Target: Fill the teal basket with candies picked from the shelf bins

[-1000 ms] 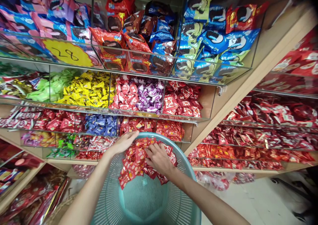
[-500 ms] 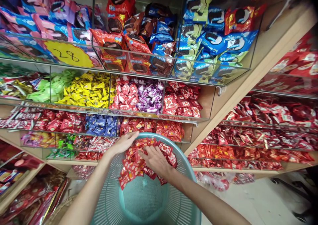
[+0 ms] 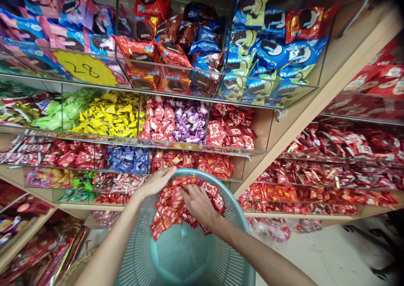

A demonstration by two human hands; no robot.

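A teal plastic basket (image 3: 238, 218) is tilted toward me, its far rim against the lower shelf bins. Red wrapped candies (image 3: 164, 216) lie heaped at its far side, while its bottom shows bare nearer me. My left hand (image 3: 159, 181) grips the basket's far left rim, fingers over the edge. Deep in the heap, my right hand (image 3: 199, 206) has its fingers curled down over the candies; the fingertips are partly hidden among the wrappers.
Clear-fronted bins hold yellow candies (image 3: 110, 115), purple candies (image 3: 191, 120) and blue candies (image 3: 128, 157). Packaged cookies (image 3: 243, 61) fill the upper shelf, with a yellow price sign (image 3: 85, 68) on its front. A wooden divider (image 3: 303, 109) slants at right. Black chair legs (image 3: 372, 244) stand on the floor.
My right hand's fingers have curled in slightly more over the candies. My left hand and the basket have stayed in place.
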